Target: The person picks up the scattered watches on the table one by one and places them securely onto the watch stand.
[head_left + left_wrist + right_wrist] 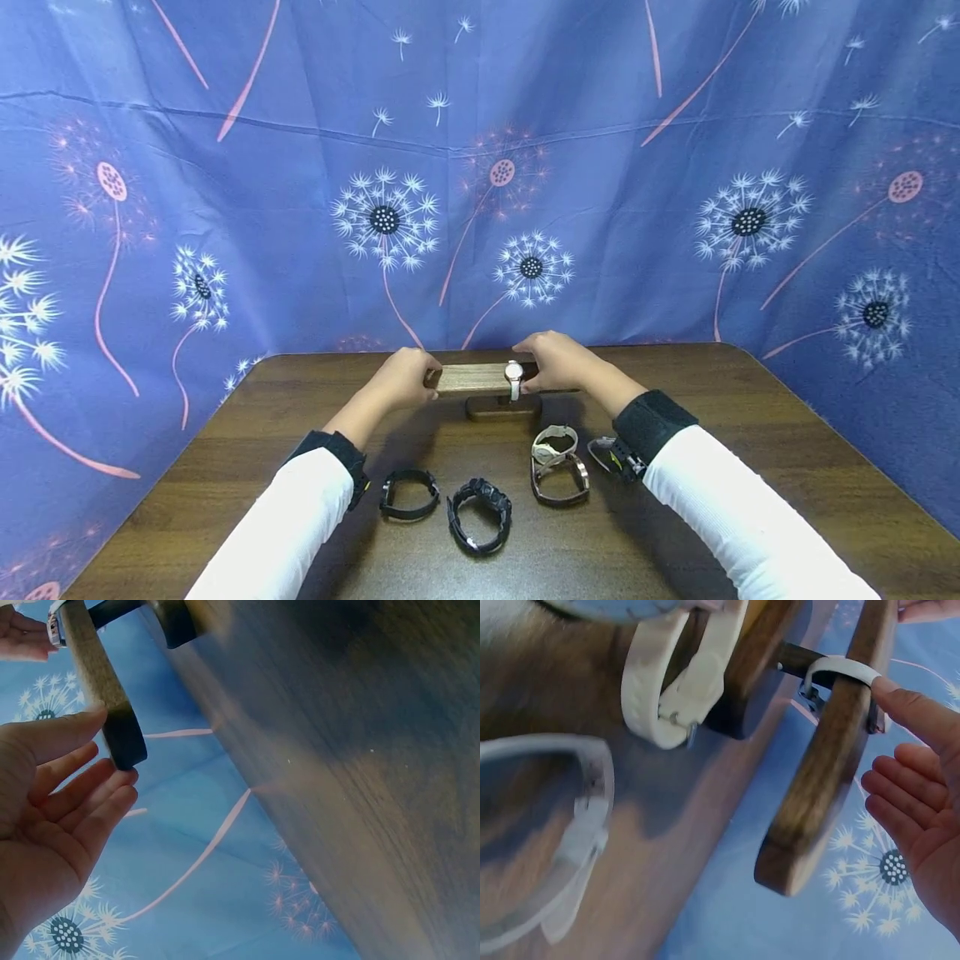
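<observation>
A wooden watch stand point(471, 379) with a raised crossbar stands towards the table's far edge. A watch with a white strap and pale round dial point(513, 372) is looped round the crossbar, right of its middle. My left hand point(401, 377) holds the bar's left end between thumb and fingers; the left wrist view shows its thumb point(71, 731) against the wood. At the white watch, my right hand point(558, 362) reaches over the bar. Its thumb point(915, 709) touches the strap, while the other fingers stay loosely extended behind the bar in the right wrist view.
Nearer on the brown table point(300, 417) lie a slim black watch point(409, 497), a chunky black watch point(480, 517), a cream watch point(553, 446), a brown-strapped watch point(560, 487) and another strap point(603, 450) beside my right wrist. A blue dandelion-print cloth point(300, 250) hangs behind.
</observation>
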Available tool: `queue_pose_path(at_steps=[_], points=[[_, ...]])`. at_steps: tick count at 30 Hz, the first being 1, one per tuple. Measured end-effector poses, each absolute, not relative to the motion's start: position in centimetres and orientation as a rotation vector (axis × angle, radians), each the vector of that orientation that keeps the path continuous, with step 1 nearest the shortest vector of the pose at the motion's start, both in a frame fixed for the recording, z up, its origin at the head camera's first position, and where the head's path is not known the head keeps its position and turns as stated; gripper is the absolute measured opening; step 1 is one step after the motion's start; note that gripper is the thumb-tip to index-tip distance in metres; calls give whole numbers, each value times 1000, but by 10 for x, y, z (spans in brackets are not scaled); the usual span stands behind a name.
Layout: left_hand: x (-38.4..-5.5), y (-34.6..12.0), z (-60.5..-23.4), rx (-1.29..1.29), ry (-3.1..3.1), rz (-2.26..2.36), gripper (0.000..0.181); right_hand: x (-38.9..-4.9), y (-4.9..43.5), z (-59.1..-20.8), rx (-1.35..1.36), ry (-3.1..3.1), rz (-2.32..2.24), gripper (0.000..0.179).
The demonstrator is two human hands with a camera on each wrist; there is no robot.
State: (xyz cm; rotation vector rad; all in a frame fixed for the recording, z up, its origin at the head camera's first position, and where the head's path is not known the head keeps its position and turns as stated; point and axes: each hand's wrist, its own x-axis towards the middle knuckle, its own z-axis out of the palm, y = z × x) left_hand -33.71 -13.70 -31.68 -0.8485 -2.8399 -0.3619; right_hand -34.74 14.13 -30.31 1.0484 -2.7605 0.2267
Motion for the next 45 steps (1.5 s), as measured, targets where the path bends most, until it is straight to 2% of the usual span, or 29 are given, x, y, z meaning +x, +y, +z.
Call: queue_pose_path(at_steps=[3,7,11,30,45], points=[[-333,-141,-313,-883,-2802,-394,18,-341,145,-299,1076,-2744,172,63],[-329,-145,-309,-883,-2776,-410,18,-331,149,-297,1141,-2728,129,62],[-324,-148,-307,-864,-2772,-434,32,-320,152,-297,1227,-2660,138,60],[-301,-160,-318,-939,-2685,-524,20,-277,152,-304,1356,-2497,82,51],[-282,-163,-330,-897,-2678,-545,11,-257,160,-318,1366,-2535,314,36]])
